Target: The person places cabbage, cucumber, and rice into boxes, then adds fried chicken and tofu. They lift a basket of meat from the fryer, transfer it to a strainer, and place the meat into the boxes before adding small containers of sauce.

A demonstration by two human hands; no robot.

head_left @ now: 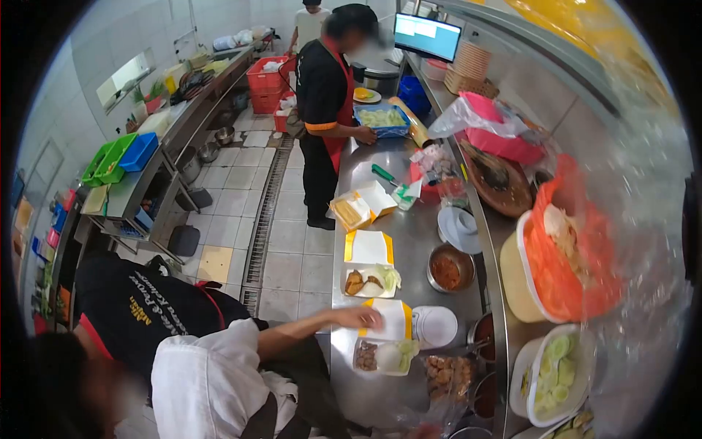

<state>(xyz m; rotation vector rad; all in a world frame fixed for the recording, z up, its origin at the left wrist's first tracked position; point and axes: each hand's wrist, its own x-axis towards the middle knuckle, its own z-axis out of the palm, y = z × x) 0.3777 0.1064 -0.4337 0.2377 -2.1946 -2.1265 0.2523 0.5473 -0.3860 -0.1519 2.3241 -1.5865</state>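
Note:
My left hand, blurred by motion, reaches from a white sleeve over the raised lid of a takeaway box. Its fingers look stretched out, and nothing shows in them. Below it, the box's tray holds a mound of white rice, brown meat pieces and pale green slices. A blurred skin-toned patch at the bottom edge, near a plastic bag of fried pieces, seems to be my right hand; its fingers are hidden. A white round container stands beside the lid.
Further up the steel counter are another filled box, an open box, a bowl of red sauce and a green-handled knife. One co-worker stands beyond; another bends at left. A shelf with tubs runs along the right.

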